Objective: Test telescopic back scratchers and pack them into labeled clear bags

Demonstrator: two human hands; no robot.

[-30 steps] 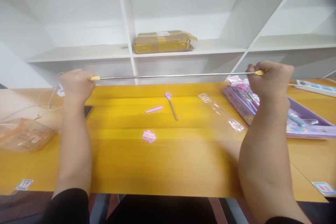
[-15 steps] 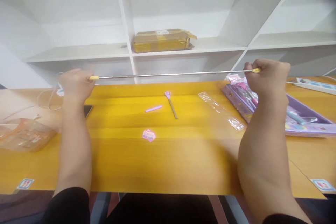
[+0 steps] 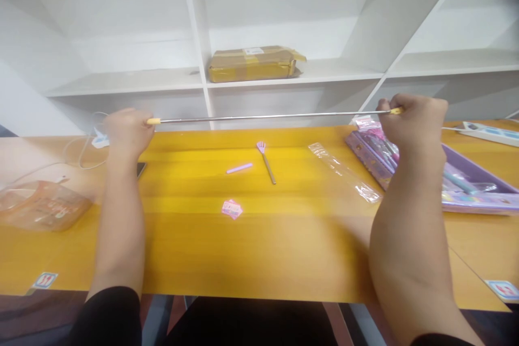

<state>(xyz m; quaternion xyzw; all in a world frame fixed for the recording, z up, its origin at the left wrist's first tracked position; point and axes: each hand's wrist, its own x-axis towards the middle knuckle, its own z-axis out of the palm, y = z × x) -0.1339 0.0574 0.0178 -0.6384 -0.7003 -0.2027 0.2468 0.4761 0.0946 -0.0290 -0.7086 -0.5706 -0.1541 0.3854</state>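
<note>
Both my hands are raised over the far side of the table, with a thin silver telescopic rod (image 3: pixel 259 117) stretched level between them. My left hand (image 3: pixel 128 132) is closed in a fist around its left end, where a yellow tip sticks out. My right hand (image 3: pixel 417 119) grips the other end, also yellow; what lies inside each fist is hidden. Below the rod, a small back scratcher (image 3: pixel 268 165) with a purple claw head and metal shaft lies on the table. Beside it are a purple stick (image 3: pixel 239 168) and a pink paper tag (image 3: pixel 232 208).
A clear plastic sleeve (image 3: pixel 344 173) lies right of centre. Behind my right forearm is a purple box (image 3: pixel 482 173) with wrapped items. At left are an orange plastic bag (image 3: pixel 44 205), cables and a partly hidden phone (image 3: pixel 140 168). A taped carton (image 3: pixel 253 65) sits on the shelf.
My left hand has moved slightly right, bringing the rod's left end a little closer to my right hand. The view has shifted slightly. Both hands keep their grip.
</note>
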